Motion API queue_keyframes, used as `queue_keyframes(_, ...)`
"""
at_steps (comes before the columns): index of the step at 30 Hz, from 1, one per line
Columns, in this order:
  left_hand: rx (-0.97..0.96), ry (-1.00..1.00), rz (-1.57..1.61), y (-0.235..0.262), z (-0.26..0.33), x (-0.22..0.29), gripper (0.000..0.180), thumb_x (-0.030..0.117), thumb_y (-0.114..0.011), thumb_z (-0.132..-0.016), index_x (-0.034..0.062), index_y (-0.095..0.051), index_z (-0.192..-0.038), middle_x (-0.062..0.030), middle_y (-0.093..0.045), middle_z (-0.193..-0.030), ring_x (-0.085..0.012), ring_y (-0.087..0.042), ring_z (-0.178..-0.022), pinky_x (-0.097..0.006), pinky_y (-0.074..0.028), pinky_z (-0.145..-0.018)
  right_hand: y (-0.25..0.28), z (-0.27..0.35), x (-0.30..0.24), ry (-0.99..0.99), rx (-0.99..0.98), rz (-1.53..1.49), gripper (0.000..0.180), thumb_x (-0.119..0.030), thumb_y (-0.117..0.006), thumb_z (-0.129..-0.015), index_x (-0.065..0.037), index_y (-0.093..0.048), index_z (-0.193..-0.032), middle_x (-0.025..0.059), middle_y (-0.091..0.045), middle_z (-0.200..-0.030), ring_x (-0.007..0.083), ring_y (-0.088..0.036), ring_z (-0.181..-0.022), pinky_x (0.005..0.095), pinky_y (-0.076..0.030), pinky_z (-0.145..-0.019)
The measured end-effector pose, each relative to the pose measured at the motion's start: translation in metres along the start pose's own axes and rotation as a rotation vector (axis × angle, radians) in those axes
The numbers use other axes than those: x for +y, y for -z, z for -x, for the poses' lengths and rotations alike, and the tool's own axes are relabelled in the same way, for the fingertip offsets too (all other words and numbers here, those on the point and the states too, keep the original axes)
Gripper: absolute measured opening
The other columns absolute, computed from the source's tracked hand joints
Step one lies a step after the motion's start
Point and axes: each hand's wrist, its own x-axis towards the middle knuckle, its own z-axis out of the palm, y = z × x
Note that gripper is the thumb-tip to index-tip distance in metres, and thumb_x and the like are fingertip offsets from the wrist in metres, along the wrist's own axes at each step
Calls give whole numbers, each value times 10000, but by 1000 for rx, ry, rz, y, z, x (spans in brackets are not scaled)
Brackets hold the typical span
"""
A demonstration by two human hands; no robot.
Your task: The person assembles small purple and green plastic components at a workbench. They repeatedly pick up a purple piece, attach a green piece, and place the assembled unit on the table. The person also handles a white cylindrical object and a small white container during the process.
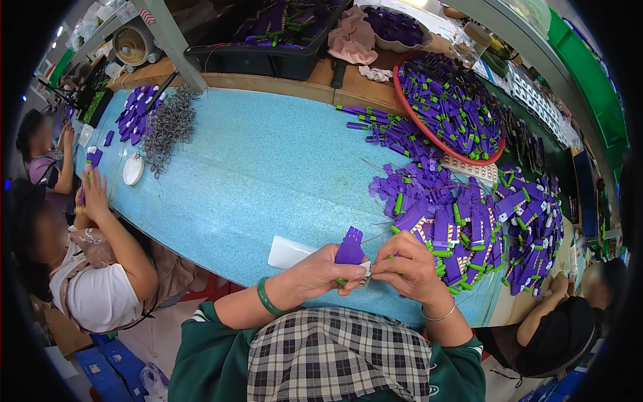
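Observation:
My left hand (320,271) is closed round a flat purple plastic piece (350,246), which stands up between thumb and fingers; a bit of green shows below the thumb. Close beside it, my right hand (407,265) is pinched at a small white piece (366,266) against the lower part of the purple one. Whether the white piece is stuck to the purple one I cannot tell. Under and behind my left hand lies a white sheet (289,253). To the right is a heap of purple and green plastic parts (462,234), nearest to my right hand.
A red-rimmed basket (405,110) full of purple-green parts stands at the back right. Along the blue table (268,161), a pile of metal wire pieces (171,124) and a white dish (133,169) lie left. A black crate (251,63) sits behind. Co-workers sit on both sides.

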Motion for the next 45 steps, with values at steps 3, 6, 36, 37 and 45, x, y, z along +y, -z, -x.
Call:
queue_keyframes(3, 24, -4, -18, 3, 0, -2, 171, 182, -689, -851, 38, -619, -911, -26, -558, -666, -102, -513, -606, -249, -377, -503, -2, 2, 3, 7, -16, -3, 233, -69, -790, -601, -86, -657, -793, 26, -599, -812, 199, -557, -722, 320, -434, -628)
queue_keyframes(6, 44, -28, -43, 2, 0, -3, 167, 176, -690, -849, 35, -616, -900, -34, -562, -667, -102, -518, -600, -253, -383, -493, -3, 2, 3, -16, -31, -13, 222, -68, -788, -604, -86, -654, -780, 24, -600, -812, 199, -558, -729, 319, -434, -628)
queue_keyframes(36, 75, -142, -147, -2, 3, -1, 141, 153, -651, -861, 15, -624, -859, -59, -581, -674, -97, -508, -536, -244, -391, -469, -1, -1, 5, 12, -5, -25, 211, -65, -786, -612, -70, -668, -787, 41, -595, -759, 206, -569, -690, 328, -431, -594)
queue_keyframes(37, 80, -129, -148, -2, 4, 0, 118, 129, -647, -858, 15, -618, -866, -52, -572, -671, -101, -513, -544, -249, -396, -471, -1, -1, 5, 10, -6, -30, 213, -65, -786, -612, -71, -668, -789, 41, -595, -759, 206, -569, -690, 330, -432, -595)
queue_keyframes(45, 94, -96, -142, -6, 4, 3, 104, 102, -656, -845, 15, -610, -877, -42, -560, -654, -111, -524, -549, -259, -407, -476, -2, -3, 4, 24, -24, 13, 206, -88, -791, -606, -79, -669, -772, 36, -592, -758, 208, -567, -694, 329, -429, -614)
